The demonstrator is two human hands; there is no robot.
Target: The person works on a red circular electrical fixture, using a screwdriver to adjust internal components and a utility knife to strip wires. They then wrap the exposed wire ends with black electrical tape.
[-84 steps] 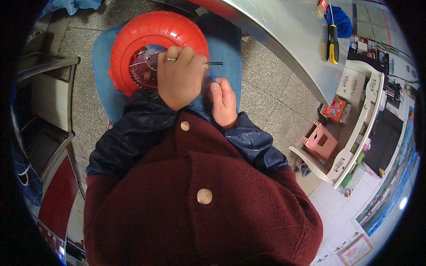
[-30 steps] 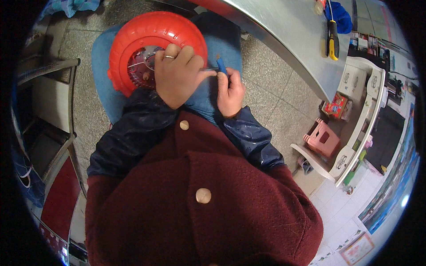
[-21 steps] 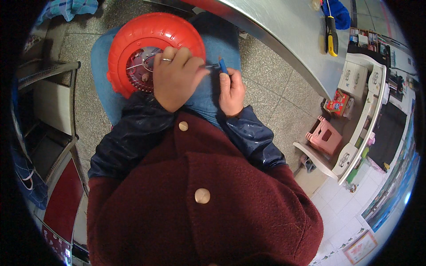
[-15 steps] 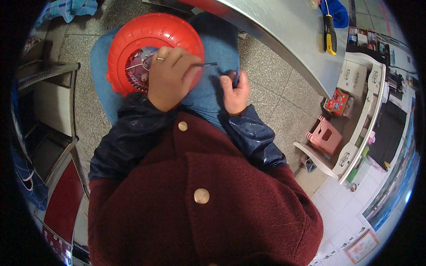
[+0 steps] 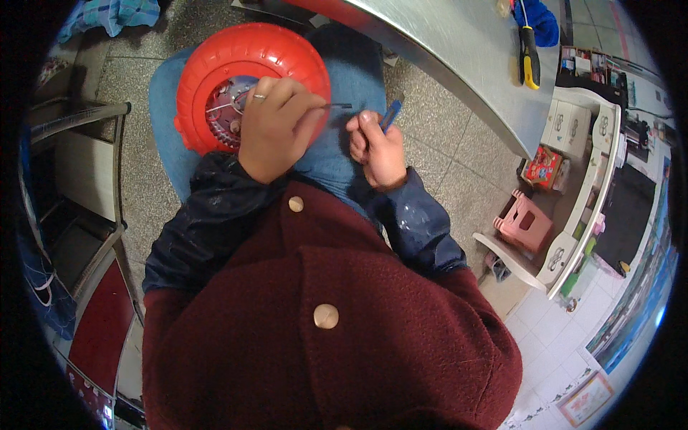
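Now the hands have parted over the red disc (image 5: 247,82) on the lap.

Left hand (image 5: 276,129) rests on the disc's open hub, fingers pinched on a thin dark pin (image 5: 337,106) pointing right. Right hand (image 5: 376,147), pressed against the left a second ago, has pulled clear and is closed round a small blue tool (image 5: 390,115). Likely a pause between pokes at the hub. Yellow-handled screwdriver (image 5: 529,64) lies on the grey worktop (image 5: 459,50), well apart.
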